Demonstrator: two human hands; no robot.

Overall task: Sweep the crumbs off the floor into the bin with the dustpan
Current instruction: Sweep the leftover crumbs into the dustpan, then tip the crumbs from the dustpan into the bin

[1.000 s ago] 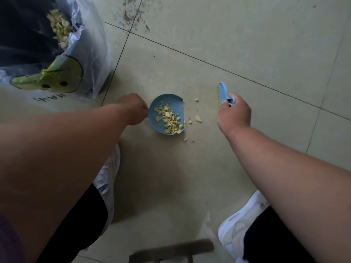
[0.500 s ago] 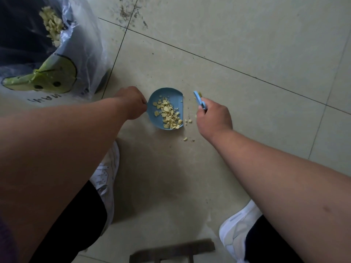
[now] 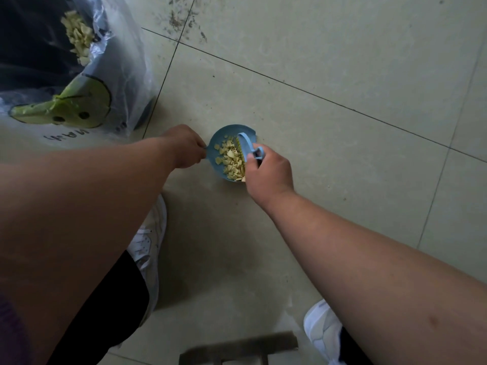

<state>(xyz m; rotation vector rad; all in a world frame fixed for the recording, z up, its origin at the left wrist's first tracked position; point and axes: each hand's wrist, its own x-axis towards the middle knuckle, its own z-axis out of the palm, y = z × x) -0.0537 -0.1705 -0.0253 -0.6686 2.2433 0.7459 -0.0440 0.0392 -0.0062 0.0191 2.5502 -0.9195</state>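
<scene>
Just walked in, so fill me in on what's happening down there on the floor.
A person is sweeping up crumbs. The left hand holds the handle of a small blue dustpan resting on the tiled floor. The right hand grips a little blue brush, its head over the pan. A pile of pale crumbs lies in the pan. The bin, lined with a clear bag, stands to the left with some crumbs in it; this panful has not been tipped in yet.

Smooth blue plastic dustpan [image 3: 220, 138]; glossy tiled floor [image 3: 329, 61]; clear plastic bin liner [image 3: 126, 56].
</scene>
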